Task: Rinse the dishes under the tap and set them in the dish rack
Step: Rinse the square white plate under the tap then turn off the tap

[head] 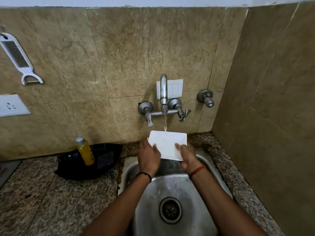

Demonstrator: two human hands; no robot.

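My left hand (148, 156) and right hand (187, 158) grip a white plate (167, 144) under the tap (163, 92) at 12 o'clock over the sink (170, 189).

A white rectangular dish (167, 144) with rounded corners was held tilted over the steel sink (172, 189), its far edge under the tap (164, 89), whose running water struck it near that edge.

Kitchen corner, tiled in brown stone.
Speckled granite counter (51, 193); white socket (12, 105) and hanging peeler (18, 57) on the wall.
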